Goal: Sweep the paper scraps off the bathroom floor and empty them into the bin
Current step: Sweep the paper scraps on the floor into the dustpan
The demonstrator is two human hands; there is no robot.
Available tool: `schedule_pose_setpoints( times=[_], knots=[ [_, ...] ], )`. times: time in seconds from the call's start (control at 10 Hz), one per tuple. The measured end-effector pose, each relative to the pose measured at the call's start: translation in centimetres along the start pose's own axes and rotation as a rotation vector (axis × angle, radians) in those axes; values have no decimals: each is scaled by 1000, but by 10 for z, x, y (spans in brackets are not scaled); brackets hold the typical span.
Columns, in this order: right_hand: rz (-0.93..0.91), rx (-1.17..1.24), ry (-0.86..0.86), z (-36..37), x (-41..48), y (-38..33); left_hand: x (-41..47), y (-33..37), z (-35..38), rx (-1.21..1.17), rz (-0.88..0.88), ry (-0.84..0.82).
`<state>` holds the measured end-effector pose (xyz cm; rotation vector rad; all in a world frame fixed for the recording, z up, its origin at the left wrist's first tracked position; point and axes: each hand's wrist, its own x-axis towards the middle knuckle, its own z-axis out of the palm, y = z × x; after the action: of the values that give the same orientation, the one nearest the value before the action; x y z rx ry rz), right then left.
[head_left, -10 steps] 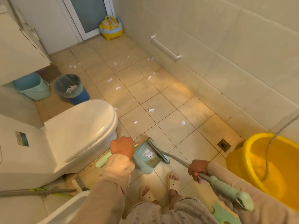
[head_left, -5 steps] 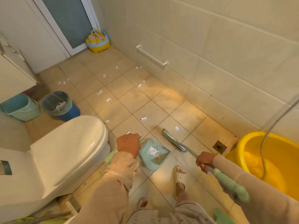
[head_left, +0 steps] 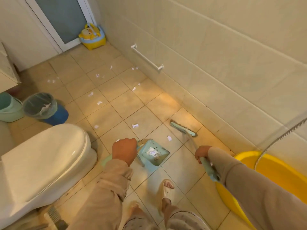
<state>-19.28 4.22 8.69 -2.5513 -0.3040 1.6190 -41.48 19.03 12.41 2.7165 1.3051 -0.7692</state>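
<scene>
My left hand (head_left: 124,150) grips the handle of a light-blue dustpan (head_left: 153,155) resting on the tiled floor, with a few paper scraps and dark specks inside it. My right hand (head_left: 201,154) holds the pale green broom handle; the broom head (head_left: 182,129) sits on the floor near the right wall, to the right of the pan. White paper scraps (head_left: 134,125) lie scattered across the tiles, one (head_left: 169,138) between pan and broom. The blue bin (head_left: 43,107) with a clear liner stands at the left, beyond the toilet.
A white toilet (head_left: 49,156) with its lid down fills the lower left. A yellow basin (head_left: 272,178) and a shower hose stand at the right. A mint bucket (head_left: 9,107) sits beside the bin. A yellow child's potty (head_left: 92,37) stands by the door. A grab bar (head_left: 147,58) runs along the wall.
The broom head has moved from the mouth of the dustpan out to the right, toward the wall. The dustpan has shifted slightly forward. My view has tilted and moved forward.
</scene>
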Motion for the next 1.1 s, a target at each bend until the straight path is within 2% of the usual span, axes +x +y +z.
schedule_pose_setpoints(
  times=[0.2, 0.3, 0.4, 0.5, 0.7, 0.8, 0.9, 1.1],
  knots=[
    [2, -86, -90, 13, 6, 17, 20, 3, -9, 40, 4, -53],
    [34, -221, -125, 11, -5, 20, 24, 3, -9, 41, -3, -60],
    [89, -183, -200, 5, -7, 28, 24, 5, -8, 31, -14, -65],
    [189, -46, -321, 3, -19, 35, 21, 4, -5, 20, -10, -60],
    [156, 336, -480, -8, -28, 17, 11, -11, -5, 3, 20, -6],
    [153, 311, -436, -8, -34, -1, 4, -30, -2, -34, -10, -7],
    [127, 131, -327, -4, -39, -23, -6, -47, 4, -78, -67, -12],
    [76, -232, -233, 27, -44, -62, -21, -71, 14, -112, -134, -3]
  ],
)
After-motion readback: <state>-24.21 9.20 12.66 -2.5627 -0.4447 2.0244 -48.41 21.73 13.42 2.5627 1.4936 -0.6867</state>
